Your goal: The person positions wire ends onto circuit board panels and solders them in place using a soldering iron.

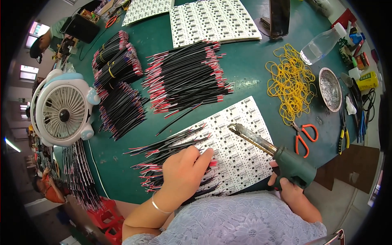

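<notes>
My right hand (288, 188) is wrapped round the handle of a dark green soldering gun (296, 167). Its long metal barrel points up and left, with the tip above a white circuit board sheet (249, 118) covered in rows of small black parts. Over the lower left of that sheet, my left hand (183, 169) is closed in a pinch. Blurred red wire ends show beside its fingertips; the rest of the wire is hidden by the hand. Loose black wires (163, 147) with red and white ends lie under and around this hand, partly across the sheet.
Behind lie a wide wire pile (188, 75), tied wire bundles (118, 65) and stacked board sheets (214, 20). A fan (61, 112) stands left. To the right are yellow rubber bands (290, 81), a bottle (322, 44), a metal bowl (330, 90), orange-handled cutters (302, 136) and pliers (343, 132).
</notes>
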`<state>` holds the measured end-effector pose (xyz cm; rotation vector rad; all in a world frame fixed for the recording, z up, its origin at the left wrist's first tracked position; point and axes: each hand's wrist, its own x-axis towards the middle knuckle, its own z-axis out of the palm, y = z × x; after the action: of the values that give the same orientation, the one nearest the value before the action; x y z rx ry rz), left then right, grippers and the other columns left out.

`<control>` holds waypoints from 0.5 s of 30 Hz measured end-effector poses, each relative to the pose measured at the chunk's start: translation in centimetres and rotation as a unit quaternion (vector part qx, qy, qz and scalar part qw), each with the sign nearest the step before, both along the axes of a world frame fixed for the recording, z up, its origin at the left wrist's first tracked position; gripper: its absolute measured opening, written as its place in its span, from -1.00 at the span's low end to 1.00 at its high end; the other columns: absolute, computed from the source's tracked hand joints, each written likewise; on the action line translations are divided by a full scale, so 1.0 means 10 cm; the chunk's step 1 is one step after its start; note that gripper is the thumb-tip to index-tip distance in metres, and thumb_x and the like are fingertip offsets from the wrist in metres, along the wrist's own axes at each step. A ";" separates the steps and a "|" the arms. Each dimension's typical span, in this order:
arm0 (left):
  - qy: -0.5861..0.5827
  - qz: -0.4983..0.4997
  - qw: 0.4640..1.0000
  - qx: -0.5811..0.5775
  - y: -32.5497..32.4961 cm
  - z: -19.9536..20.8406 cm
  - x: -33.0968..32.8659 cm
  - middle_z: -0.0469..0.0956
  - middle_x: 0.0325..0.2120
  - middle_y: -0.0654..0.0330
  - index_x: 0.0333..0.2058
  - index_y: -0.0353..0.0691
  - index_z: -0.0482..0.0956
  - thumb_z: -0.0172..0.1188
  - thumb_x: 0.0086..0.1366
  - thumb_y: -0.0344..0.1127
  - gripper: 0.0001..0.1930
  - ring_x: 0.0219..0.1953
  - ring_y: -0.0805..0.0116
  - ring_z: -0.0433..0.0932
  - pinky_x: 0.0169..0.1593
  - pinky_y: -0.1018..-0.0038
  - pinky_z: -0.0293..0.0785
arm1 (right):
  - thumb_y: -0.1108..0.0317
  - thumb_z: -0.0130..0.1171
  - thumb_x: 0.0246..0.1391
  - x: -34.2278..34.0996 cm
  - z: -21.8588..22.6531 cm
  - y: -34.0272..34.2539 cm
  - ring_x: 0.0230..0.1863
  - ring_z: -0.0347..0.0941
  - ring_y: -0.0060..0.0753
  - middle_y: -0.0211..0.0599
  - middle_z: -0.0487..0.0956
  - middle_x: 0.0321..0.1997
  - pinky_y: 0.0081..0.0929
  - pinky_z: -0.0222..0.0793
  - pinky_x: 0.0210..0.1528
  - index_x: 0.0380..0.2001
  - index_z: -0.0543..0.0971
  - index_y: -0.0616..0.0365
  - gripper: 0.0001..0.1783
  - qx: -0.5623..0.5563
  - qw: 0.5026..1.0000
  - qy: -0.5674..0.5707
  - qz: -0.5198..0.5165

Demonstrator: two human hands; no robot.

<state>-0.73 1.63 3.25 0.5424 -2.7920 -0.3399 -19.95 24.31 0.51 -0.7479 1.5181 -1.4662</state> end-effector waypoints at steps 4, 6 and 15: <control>-0.010 0.029 0.999 0.024 0.01 -0.18 0.00 0.35 -0.56 0.25 -0.32 -0.11 0.59 0.22 -0.20 -0.47 -0.66 -0.58 0.27 0.40 -0.55 0.38 0.31 | 0.38 0.02 0.01 0.03 -0.01 0.11 -0.49 0.47 -0.34 -0.08 0.46 0.00 -0.44 0.42 -0.41 0.10 0.30 0.31 -0.46 0.028 0.999 0.004 0.019; 0.002 0.020 0.999 0.036 0.00 -0.22 -0.02 0.39 -0.53 0.25 -0.33 -0.11 0.59 0.22 -0.20 -0.48 -0.67 -0.55 0.26 0.43 -0.52 0.38 0.33 | 0.41 0.05 0.01 0.08 0.06 0.06 -0.50 0.48 -0.39 -0.15 0.48 -0.20 -0.46 0.43 -0.42 0.03 0.34 0.33 -0.52 0.027 0.999 -0.024 -0.006; 0.018 0.005 0.999 0.035 -0.08 -0.25 -0.03 0.46 -0.44 0.25 -0.31 -0.12 0.59 0.20 -0.18 -0.48 -0.67 -0.48 0.26 0.47 -0.46 0.39 0.38 | 0.51 0.08 -0.03 -0.01 0.14 -0.11 -0.56 0.52 -0.48 -0.20 0.49 -0.37 -0.56 0.48 -0.49 -0.23 0.49 0.34 -0.76 0.039 0.993 0.099 0.061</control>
<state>-1.07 0.79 0.72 0.5613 -2.7498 -0.4417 -20.08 23.20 1.89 -0.9431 1.6376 -1.2653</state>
